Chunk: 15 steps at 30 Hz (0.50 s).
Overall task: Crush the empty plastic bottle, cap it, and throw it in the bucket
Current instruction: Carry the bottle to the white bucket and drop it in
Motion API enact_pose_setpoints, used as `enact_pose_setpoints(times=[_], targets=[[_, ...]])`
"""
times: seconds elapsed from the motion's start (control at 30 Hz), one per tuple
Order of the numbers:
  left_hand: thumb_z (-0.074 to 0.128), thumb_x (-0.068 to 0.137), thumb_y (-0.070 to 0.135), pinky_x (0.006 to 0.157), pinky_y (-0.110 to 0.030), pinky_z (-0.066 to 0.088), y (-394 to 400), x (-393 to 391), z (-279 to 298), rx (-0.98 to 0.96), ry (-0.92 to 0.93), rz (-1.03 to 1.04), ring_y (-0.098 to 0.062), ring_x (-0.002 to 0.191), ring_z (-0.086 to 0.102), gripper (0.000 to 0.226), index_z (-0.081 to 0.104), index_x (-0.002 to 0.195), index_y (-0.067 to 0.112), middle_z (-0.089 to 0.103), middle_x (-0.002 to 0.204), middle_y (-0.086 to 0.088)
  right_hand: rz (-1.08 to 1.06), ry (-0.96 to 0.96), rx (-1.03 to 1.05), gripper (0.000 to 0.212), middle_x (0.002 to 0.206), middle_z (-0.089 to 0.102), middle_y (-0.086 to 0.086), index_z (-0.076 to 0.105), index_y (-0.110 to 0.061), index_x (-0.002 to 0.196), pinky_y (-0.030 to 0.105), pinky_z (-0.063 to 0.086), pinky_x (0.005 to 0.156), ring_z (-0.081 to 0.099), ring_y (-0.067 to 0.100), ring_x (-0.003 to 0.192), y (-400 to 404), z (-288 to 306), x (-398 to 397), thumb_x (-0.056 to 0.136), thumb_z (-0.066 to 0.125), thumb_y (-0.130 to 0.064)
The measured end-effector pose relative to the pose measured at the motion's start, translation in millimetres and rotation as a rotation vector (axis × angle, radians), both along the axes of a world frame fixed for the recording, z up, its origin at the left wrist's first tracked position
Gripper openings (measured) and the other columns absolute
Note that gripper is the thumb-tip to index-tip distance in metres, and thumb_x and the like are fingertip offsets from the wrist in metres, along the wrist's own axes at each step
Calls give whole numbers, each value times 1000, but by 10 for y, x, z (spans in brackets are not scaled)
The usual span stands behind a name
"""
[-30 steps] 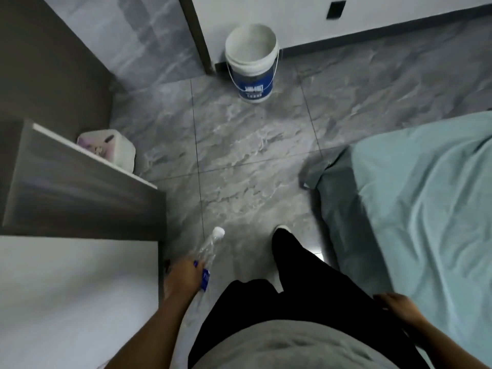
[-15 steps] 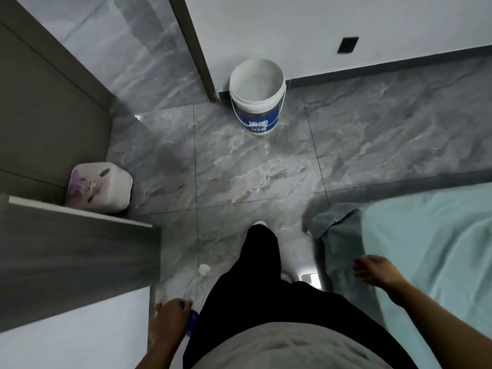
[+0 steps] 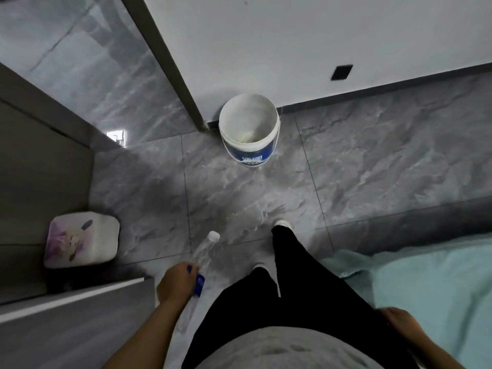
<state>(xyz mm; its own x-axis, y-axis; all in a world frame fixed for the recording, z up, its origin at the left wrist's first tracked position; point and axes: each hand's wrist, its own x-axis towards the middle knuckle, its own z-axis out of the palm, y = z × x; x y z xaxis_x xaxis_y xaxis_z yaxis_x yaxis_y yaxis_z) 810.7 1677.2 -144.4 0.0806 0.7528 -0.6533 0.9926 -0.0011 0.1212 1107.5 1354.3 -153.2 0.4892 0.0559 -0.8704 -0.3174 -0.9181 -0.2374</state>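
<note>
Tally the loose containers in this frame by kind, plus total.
Plastic bottle, capped, held in the left hand: 1
White bucket on the floor by the wall: 1
White tissue box with a printed top, beside the cabinet: 1
Total: 3

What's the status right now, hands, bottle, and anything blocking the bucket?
Left hand gripping capped bottle at its label. Right hand empty at side. Bucket open ahead by wall, floor path unobstructed.
</note>
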Motion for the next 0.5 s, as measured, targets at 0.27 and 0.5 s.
enact_pose_setpoints(times=[0.27,0.5], targets=[[46,92,37,66,-27,36,565,694,-80,-51,64,61,-29,88,63,33,49,63,23,70,93,-13,39,-16,91,33,86,61,30,59,-3,65,24,45,50,57,29,69,1334,-194,1257,92,41,-9],[48,92,34,67,-28,37,997,808,-102,-186,77,204,-23,72,55,41,49,54,21,59,65,-1,139,-20,172,30,103,64,33,60,12,101,31,43,61,59,33,87,2532,-191,1942,92,40,-9]])
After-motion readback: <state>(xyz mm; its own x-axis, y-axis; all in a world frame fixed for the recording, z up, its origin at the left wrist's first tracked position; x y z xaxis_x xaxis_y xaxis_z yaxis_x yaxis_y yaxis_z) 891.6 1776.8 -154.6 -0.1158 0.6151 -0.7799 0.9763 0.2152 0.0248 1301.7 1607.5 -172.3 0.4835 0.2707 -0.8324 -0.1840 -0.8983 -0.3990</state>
